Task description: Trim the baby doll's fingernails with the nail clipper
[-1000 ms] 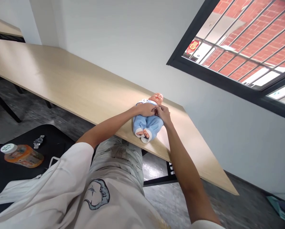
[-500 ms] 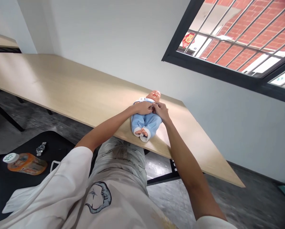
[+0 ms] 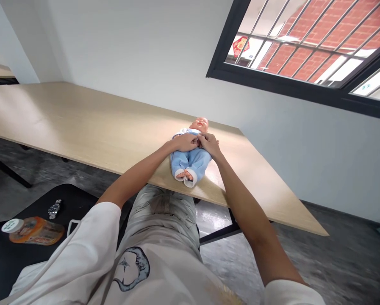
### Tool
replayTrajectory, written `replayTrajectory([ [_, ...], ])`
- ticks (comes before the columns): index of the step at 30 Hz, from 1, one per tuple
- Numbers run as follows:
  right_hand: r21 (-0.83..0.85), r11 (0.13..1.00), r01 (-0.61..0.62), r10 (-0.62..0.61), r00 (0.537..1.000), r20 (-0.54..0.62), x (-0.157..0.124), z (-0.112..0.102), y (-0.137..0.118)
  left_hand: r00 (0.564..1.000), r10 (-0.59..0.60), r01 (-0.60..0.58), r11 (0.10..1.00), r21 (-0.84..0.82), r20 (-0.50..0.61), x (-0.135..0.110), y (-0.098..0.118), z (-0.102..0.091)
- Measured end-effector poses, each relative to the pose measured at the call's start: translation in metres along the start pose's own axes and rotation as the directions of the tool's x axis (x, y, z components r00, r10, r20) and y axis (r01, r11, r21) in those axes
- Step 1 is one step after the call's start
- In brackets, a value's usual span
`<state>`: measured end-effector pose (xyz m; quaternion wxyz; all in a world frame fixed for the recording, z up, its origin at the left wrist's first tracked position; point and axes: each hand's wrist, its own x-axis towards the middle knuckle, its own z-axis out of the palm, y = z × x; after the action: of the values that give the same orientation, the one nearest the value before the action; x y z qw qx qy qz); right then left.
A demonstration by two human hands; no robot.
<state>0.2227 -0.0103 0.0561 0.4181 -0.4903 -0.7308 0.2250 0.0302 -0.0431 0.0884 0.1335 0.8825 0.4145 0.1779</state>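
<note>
The long wooden counter [image 3: 81,114] runs across the view, and the baby doll [image 3: 185,161] lies on its back at 12 o'clock, feet almost at the near edge, so one hard tug could slide it off. The left hand [image 3: 186,142] and right hand [image 3: 209,144] are curled together at the chest of its blue outfit [image 3: 191,161], but I can't tell if they've got fabric. Down at 8 o'clock, a capped plastic jar [image 3: 34,231] with an orange label sits on a black seat [image 3: 72,197], contents unclear.
</note>
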Motion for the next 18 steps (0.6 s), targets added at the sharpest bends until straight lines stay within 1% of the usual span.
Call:
replayTrajectory([
  [18, 0.026, 1.000, -0.012, 0.012, 1.000, -0.004, -0.0048, 0.0013, -0.0085, 1.000, -0.001, 0.001, 0.999, -0.033, -0.013, -0.0014, -0.0003, -0.0014],
])
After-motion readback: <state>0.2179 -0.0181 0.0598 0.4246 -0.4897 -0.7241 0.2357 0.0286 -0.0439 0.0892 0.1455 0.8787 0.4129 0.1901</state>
